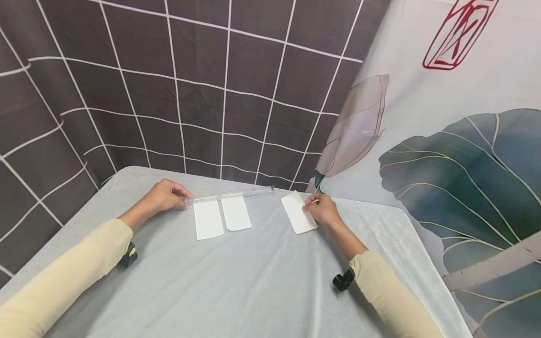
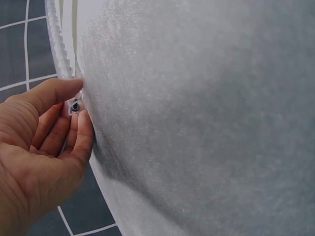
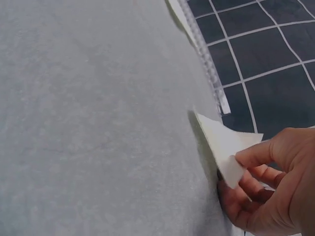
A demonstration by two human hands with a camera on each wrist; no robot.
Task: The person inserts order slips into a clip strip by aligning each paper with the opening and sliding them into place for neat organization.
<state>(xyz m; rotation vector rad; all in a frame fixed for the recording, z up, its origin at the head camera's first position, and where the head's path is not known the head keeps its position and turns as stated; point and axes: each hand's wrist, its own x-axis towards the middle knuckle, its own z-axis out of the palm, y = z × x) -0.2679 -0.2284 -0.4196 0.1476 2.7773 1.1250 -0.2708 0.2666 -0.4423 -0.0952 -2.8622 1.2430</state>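
Note:
At the far left of the table, my left hand pinches the left end of a long clear plastic strip. Its ridged edge shows in the left wrist view, with a small dark spot at the strip end between thumb and fingers. Two white paper pieces, a left one and a right one, lie side by side with their top edges at the strip. To the right of the strip, my right hand pinches a third white paper piece by its right edge; in the right wrist view this paper is bent and tilted.
A pale grey cloth covers the table. Behind the far edge hangs a dark curtain with white grid lines. On the right is a white curtain with leaf prints. Each wrist wears a small black camera.

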